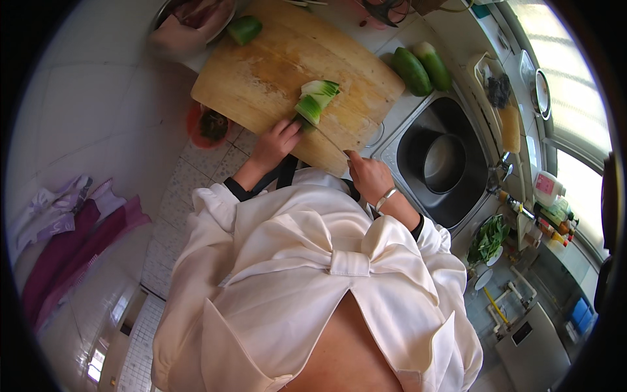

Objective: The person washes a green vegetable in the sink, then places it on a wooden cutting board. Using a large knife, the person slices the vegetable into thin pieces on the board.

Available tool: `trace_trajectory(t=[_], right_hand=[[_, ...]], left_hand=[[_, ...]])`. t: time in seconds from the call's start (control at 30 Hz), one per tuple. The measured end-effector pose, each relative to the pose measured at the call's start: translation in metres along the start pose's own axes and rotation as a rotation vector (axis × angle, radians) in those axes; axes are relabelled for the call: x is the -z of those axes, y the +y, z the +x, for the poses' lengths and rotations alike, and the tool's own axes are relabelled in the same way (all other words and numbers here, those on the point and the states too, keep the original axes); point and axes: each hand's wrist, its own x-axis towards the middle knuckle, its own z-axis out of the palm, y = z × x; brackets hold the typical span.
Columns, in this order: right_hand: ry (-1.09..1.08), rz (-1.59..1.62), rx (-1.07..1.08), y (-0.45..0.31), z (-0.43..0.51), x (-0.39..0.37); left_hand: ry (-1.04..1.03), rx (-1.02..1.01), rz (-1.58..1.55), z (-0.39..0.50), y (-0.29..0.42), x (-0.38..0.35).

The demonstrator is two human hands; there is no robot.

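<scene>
My right hand (370,174), with a metal bracelet at the wrist, grips the handle of a kitchen knife (332,139). Its blade shows nearly edge-on as a thin line over the wooden cutting board (254,73). The fingertips of my left hand (281,142) hold a dark green vegetable piece (307,126) beside the blade, and hide part of it. Just beyond lie cut chunks (321,93) of the same vegetable, with green skin and pale flesh. At the board's far left corner sits a larger green piece (244,30).
Two whole green vegetables (412,72) lie right of the board. A dark pot (443,161) stands in the steel sink (416,203). The metal bowl (164,12) at far left seems to hold raw meat. Below the board's left edge is a red bin (196,134). Leafy greens (490,237) lie right.
</scene>
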Motion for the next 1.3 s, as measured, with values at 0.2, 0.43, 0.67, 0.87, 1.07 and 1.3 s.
trace_trajectory(t=[0.2,0.43,0.67,0.87,1.07,1.3], right_hand=[[-0.009,0.036,-0.033,0.005,-0.005,-0.003],[0.056,0.105,-0.031,0.007,-0.009,0.006],[0.078,0.097,0.001,0.003,-0.007,0.001],[0.051,0.106,-0.032,0.003,-0.004,0.001],[0.043,0.107,-0.018,0.004,-0.004,-0.001],[-0.017,0.010,0.017,-0.003,0.003,-0.011]], left_hand=[[-0.168,0.141,-0.057,0.004,0.004,0.005],[-0.292,0.321,-0.029,0.022,0.000,0.019],[-0.217,1.210,-0.947,0.022,-0.011,0.012],[-0.146,0.472,-0.301,0.007,-0.005,0.022],[-0.176,0.136,-0.093,-0.011,-0.008,0.033],[-0.168,0.017,0.050,-0.010,-0.013,0.029]])
